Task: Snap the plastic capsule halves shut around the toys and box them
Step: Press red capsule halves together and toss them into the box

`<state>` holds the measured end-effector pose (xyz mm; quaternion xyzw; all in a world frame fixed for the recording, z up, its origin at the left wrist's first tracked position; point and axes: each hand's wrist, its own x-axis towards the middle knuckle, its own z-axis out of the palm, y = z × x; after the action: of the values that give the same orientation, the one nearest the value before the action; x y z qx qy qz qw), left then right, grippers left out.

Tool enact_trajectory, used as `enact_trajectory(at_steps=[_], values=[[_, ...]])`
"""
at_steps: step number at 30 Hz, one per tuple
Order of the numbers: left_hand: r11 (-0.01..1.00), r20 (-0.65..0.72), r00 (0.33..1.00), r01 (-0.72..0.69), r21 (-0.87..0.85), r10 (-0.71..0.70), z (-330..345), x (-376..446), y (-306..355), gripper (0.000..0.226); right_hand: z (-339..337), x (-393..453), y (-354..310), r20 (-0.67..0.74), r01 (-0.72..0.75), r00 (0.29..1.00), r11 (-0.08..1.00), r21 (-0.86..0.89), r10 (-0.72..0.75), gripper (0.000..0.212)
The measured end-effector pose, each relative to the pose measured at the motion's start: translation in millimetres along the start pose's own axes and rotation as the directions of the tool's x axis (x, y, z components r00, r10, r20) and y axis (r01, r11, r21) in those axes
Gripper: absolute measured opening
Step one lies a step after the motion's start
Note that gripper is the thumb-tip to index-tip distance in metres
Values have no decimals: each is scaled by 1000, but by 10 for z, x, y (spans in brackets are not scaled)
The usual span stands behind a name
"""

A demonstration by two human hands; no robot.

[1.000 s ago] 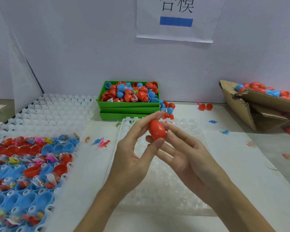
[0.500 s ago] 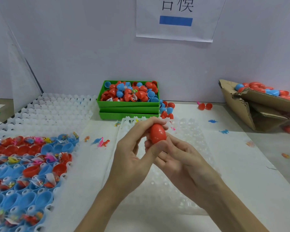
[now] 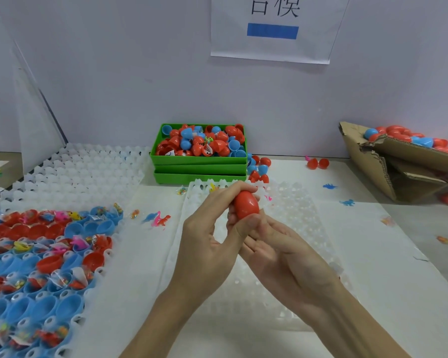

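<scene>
Above clear plastic cell tray, squeeze red egg-shaped plastic capsule end to end, left hand and right hand fingers clamped round it.

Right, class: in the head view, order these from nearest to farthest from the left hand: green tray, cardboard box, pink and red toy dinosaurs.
1. Toy dinosaurs, just left of the left hand.
2. Green tray, behind, by the wall.
3. Cardboard box, far right.

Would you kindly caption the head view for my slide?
Both hands, left hand and right hand, grip a red capsule above a white tray.
</scene>
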<state>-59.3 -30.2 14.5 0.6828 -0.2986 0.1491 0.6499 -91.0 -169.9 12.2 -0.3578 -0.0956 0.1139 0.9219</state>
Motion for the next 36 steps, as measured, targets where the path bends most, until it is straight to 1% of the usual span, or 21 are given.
enact_trajectory(at_steps=[3, 6, 9, 12, 15, 18, 22, 25, 28, 29, 31, 33, 34, 36], values=[[999, 1, 999, 39, -2, -39, 3, 2, -18, 38, -11, -4, -9, -25, -47, 998, 993, 108, 50, 36], [999, -38, 999, 19, 41, -18, 16, -16, -32, 43, 5, -19, -25, -8, -107, 994, 971, 214, 112, 42], [994, -66, 998, 7, 105, 0, 4, -20, -49, 43, 38, -16, -28, -28, -133, 989, 956, 262, 145, 41], [976, -46, 997, -54, 210, 65, -12, 4, -48, 38, 29, -4, -45, -63, -142, 985, 955, 259, 163, 42], [953, -13, 989, -137, 270, 146, -5, 6, -26, 36, 3, -4, -44, -56, -163, 982, 959, 231, 180, 42], [937, -4, 981, -184, 296, 194, -7, -10, -32, 35, -11, -7, -29, -26, -192, 979, 954, 232, 203, 41], [942, 4, 980, -192, 275, 199, -1, -12, -24, 36, -40, -10, -66, 7, -181, 983, 953, 243, 185, 42], [953, 24, 984, -176, 246, 176, -5, -4, -40, 37, -49, -8, -102, 41, -166, 986, 966, 197, 161, 38], [971, 48, 995, -94, 222, 85, -14, 18, -95, 39, -102, 1, -121, 40, -169, 985, 973, 158, 165, 36], [971, 59, 997, -64, 231, 52, -9, 18, -115, 41, -116, 6, -136, 26, -161, 987, 981, 113, 159, 36], [964, 83, 997, -15, 265, -8, 9, 1, -168, 49, -121, 22, -202, -44, -109, 993, 992, -56, 106, 37], [949, 80, 995, 28, 314, -56, 30, -15, -215, 60, -139, 50, -303, -125, -62, 991, 978, -197, 38, 37], [943, 59, 996, 43, 330, -66, 31, -15, -235, 62, -168, 72, -374, -186, -50, 982, 975, -218, 9, 35], [940, -8, 997, 74, 333, -75, 7, 8, -260, 57, -250, 146, -565, -312, -8, 949, 983, -181, -49, 28]])
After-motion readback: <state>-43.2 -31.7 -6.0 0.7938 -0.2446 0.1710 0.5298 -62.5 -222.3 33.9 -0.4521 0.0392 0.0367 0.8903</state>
